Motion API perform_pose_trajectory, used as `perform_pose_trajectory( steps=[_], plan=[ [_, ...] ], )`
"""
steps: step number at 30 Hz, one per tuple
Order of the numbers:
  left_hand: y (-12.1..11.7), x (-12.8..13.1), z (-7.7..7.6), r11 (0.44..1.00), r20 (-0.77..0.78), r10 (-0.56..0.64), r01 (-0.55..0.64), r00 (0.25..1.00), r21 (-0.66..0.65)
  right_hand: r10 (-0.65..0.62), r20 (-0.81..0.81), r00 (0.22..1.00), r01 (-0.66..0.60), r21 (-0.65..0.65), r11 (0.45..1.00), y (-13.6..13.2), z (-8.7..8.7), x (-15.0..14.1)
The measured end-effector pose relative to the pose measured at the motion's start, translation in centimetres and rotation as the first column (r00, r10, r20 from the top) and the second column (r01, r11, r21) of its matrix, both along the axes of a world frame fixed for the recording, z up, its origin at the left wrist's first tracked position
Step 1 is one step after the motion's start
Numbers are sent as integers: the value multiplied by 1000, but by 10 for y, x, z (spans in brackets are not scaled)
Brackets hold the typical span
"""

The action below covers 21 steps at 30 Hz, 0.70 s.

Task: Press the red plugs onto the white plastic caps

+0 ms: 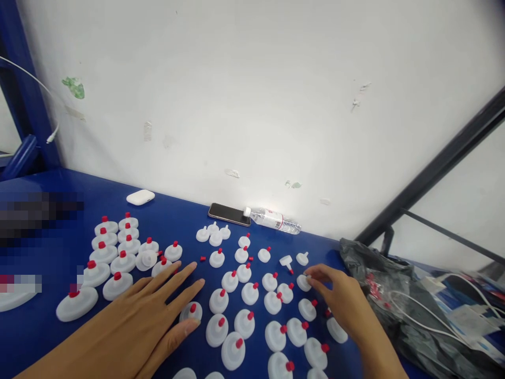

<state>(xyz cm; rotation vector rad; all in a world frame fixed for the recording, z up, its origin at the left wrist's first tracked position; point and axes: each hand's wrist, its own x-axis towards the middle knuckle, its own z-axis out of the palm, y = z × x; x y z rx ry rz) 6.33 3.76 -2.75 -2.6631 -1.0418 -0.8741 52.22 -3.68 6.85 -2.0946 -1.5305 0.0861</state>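
Observation:
My left hand (158, 302) is spread flat, palm down, over the white round nozzle caps with red tips on the left. One such red-tipped cap (191, 312) shows between its thumb and index finger, and another cap (161, 267) sits by its fingertips. My right hand (338, 297) is closed in a pinch at the edge of a white cap (303, 282); no red tip shows on that one. Just behind it lies a bare white cap (302, 258), beside a cap tipped on its side (286, 261).
Rows of red-tipped caps cover the blue table (177, 216). Bare white caps (215, 238) cluster near a phone (229, 214) and a plastic bottle (274, 220). A white case (141, 197) lies by the wall. Black plastic bags (418, 316) fill the right side.

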Motion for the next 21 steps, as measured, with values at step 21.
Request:
perform_pose_trajectory(
  steps=[21],
  plan=[
    [4, -2, 26, 997, -38, -62, 64, 997, 40, -38, -99, 994, 41, 34, 999, 0, 28, -20]
  ],
)
